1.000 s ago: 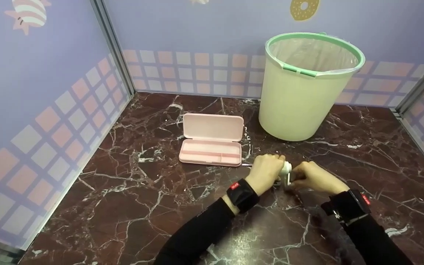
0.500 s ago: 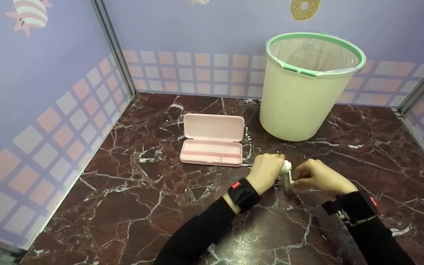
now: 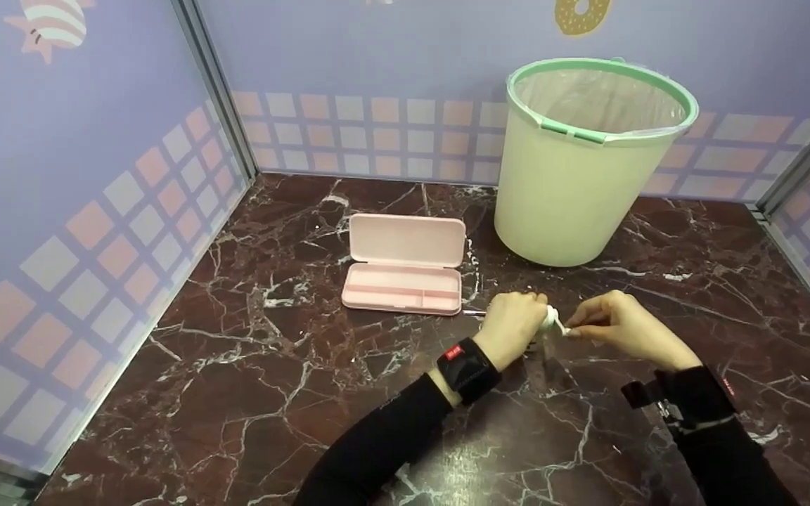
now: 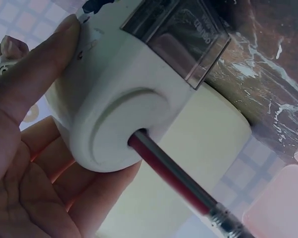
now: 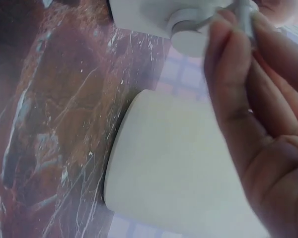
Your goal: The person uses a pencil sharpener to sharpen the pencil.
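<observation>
My left hand grips a white crank pencil sharpener, fingers wrapped round its body. A red and dark striped pencil with a metal ferrule sticks out of the round hole in its front. The sharpener has a clear, dark-tinted shavings drawer. On the other side, my right hand pinches the crank's small knob between thumb and fingers. The crank arm points to the right and slightly down. Just left of the left hand, the pencil's end reaches close to an open pink pencil case.
A tall pale-green bin with a green rim and a clear liner stands behind the hands at the right. Patterned panels enclose the dark marble tabletop at the back and sides.
My right hand has swung the crank from pointing down to pointing right, moving up and to the right. The left hand stays almost in place on the sharpener.
</observation>
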`<state>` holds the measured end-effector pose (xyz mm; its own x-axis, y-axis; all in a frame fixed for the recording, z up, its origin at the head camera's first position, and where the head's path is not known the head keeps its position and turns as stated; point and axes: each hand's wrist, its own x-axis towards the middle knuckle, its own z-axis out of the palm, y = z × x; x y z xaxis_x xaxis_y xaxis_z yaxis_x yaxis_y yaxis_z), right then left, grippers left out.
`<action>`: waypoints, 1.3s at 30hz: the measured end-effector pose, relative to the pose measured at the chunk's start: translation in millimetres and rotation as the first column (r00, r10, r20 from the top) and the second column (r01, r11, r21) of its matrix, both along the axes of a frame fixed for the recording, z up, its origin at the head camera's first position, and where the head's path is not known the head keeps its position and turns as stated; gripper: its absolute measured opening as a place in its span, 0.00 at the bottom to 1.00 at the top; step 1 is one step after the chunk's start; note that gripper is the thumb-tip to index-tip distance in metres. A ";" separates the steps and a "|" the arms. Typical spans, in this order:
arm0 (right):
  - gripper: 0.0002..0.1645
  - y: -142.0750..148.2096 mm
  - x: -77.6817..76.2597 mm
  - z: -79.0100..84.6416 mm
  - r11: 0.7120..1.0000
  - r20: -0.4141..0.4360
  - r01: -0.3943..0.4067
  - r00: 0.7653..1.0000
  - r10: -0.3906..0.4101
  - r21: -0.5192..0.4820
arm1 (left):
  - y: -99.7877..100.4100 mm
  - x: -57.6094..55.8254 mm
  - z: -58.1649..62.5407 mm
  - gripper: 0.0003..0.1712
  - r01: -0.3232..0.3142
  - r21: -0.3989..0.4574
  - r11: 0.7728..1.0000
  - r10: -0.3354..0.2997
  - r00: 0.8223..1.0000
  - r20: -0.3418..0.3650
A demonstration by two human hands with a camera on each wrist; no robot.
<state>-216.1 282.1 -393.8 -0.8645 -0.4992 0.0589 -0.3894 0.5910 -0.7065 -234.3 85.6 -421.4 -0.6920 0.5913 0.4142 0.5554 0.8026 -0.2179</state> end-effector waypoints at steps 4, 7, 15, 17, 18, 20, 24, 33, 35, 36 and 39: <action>0.03 -4.3 3.3 -6.2 0.998 -0.113 0.060 0.992 -0.062 -0.017 | -3.3 -2.6 -0.4 0.03 0.017 0.007 1.000 -0.017 1.000 0.016; 0.06 -9.0 6.6 -11.6 0.993 -0.214 0.110 0.970 -0.115 -0.039 | -5.9 -3.7 0.5 0.06 0.015 0.002 1.000 -0.015 1.000 0.023; 0.09 -17.8 9.0 -20.4 0.970 -0.466 0.208 0.850 -0.244 -0.129 | -6.8 -7.7 3.9 0.06 0.022 -0.023 1.000 -0.021 0.999 0.032; 0.08 -19.2 7.6 -20.8 0.963 -0.469 0.226 0.841 -0.268 -0.146 | -7.2 -8.2 4.4 0.06 0.022 -0.027 0.999 -0.021 0.999 0.035; 0.08 -19.9 7.1 -21.2 0.959 -0.466 0.235 0.839 -0.281 -0.155 | -7.6 -8.2 4.2 0.06 0.025 -0.028 0.999 -0.024 0.999 0.032; 0.08 -21.2 6.4 -21.6 0.953 -0.456 0.249 0.837 -0.301 -0.173 | -8.8 -8.0 3.5 0.05 0.033 -0.034 0.999 -0.032 0.999 0.021; 0.08 -23.8 5.6 -22.4 0.941 -0.445 0.271 0.830 -0.336 -0.204 | -10.2 -9.1 2.7 0.08 0.048 -0.041 0.998 -0.046 0.998 0.038; 0.08 -25.1 -8.8 -22.8 0.934 -0.496 0.283 0.792 -0.356 -0.217 | -10.8 -9.0 4.5 0.16 0.052 -0.097 0.994 -0.047 0.997 0.056; 0.07 -25.0 -16.4 -24.2 0.932 -0.510 0.294 0.781 -0.361 -0.210 | -10.1 -8.4 4.1 0.17 0.057 -0.097 0.994 -0.053 0.998 0.045; 0.06 -24.8 -20.8 -25.7 0.931 -0.521 0.306 0.772 -0.365 -0.199 | -9.6 -8.1 3.9 0.18 0.060 -0.096 0.994 -0.056 0.997 0.043; 0.05 -23.6 -33.3 -31.3 0.928 -0.541 0.345 0.758 -0.365 -0.143 | -7.9 -6.8 3.0 0.23 0.070 -0.100 0.993 -0.065 0.997 0.047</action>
<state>-249.4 258.5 -425.1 -0.7946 -0.1518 0.5878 -0.4824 0.7457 -0.4595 -241.2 77.7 -418.4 -0.6650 0.6748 0.3199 0.6182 0.7378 -0.2711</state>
